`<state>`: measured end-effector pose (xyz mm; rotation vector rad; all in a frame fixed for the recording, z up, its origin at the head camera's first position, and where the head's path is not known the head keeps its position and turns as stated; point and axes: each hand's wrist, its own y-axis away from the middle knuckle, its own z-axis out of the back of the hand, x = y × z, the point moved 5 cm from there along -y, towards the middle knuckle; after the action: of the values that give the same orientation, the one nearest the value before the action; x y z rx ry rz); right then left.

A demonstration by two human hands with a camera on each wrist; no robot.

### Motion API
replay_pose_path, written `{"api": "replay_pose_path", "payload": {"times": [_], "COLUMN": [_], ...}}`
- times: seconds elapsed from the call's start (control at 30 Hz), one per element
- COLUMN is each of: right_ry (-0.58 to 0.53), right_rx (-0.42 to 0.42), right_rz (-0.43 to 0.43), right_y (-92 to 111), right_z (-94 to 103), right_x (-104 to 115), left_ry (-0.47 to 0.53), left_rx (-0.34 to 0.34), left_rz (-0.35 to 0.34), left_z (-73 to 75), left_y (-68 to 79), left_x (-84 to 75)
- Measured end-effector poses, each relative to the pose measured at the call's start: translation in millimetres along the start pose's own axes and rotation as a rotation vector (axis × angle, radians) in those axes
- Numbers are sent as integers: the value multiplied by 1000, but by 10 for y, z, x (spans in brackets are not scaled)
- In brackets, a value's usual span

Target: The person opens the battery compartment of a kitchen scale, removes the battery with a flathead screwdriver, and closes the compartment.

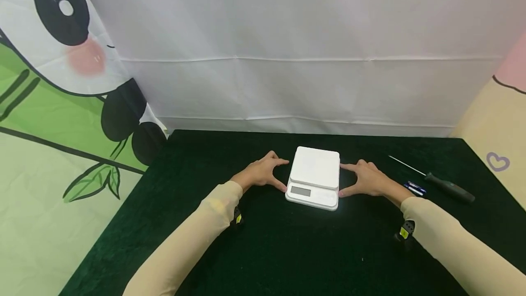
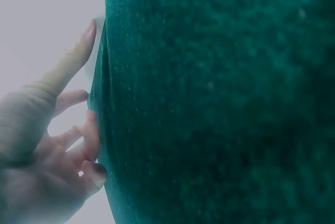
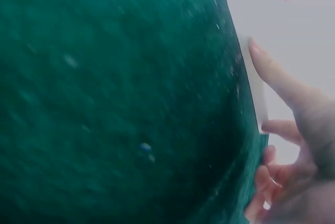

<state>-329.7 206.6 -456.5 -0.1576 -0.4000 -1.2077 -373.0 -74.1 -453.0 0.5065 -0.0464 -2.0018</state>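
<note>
White kitchen scale (image 1: 314, 176) on the bench (image 1: 287, 250) is touched by relaxed left hand (image 1: 260, 172) and right hand (image 1: 367, 179), fingers straight, nothing gripped.

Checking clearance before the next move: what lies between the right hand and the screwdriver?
In the head view, a small blue-and-white pen-like item lies on the dark green cloth between the right hand and the screwdriver.

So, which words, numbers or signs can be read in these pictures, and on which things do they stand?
No text is readable.
Scale: its display shows blank grey.
Small blue-and-white item beside the screwdriver: any print is too small to read.
Wrist views: too blurred to show any writing.
</note>
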Motion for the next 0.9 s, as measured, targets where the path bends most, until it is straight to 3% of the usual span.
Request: {"api": "replay_pose_path", "payload": {"times": [0.4, 0.73, 0.9], "right_ry": [-60, -89, -96], "right_rx": [125, 156, 140], "right_rz": [48, 28, 23], "right_y": [-119, -120, -130], "right_z": [52, 17, 50], "right_x": [-119, -145, -179], "left_ry": [-46, -46, 6], "left_rx": [36, 44, 36], "left_rz": [18, 43, 48], "left_z": [-80, -83, -22], "left_y": [6, 13, 9], "left_x": [-134, -119, -44]}}
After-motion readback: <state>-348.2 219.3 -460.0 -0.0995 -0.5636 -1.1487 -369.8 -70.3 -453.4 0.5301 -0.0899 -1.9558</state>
